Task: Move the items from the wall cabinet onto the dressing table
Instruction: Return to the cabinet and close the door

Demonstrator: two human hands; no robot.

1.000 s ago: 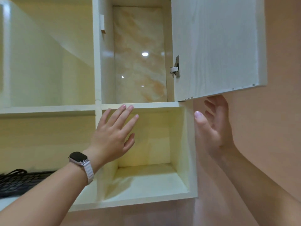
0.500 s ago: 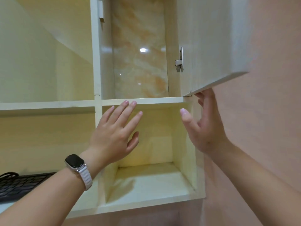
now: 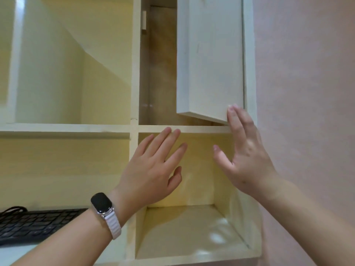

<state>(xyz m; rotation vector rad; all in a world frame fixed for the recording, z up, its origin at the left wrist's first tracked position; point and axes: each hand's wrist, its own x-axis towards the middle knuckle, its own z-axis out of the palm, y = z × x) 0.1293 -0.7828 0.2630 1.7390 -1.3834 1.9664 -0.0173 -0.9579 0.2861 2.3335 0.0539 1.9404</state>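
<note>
Swung nearly closed, cabinet door (image 3: 210, 60) hides its compartment; right hand (image 3: 247, 156) flat against it, left hand (image 3: 151, 169) spread empty.

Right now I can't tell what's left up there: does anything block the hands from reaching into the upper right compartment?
Yes: the cabinet door, with the right hand at its lower corner, covers most of the opening.

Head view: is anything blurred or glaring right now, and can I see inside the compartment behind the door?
Head view: the right hand is motion-smeared at the fingertips on the cabinet door; the left hand is sharper. The compartment behind the door is dim and shadowed, its contents unreadable. Soft glare patches sit on the floor of the lower cubby. Wide-angle bending shows at the edges.
</note>
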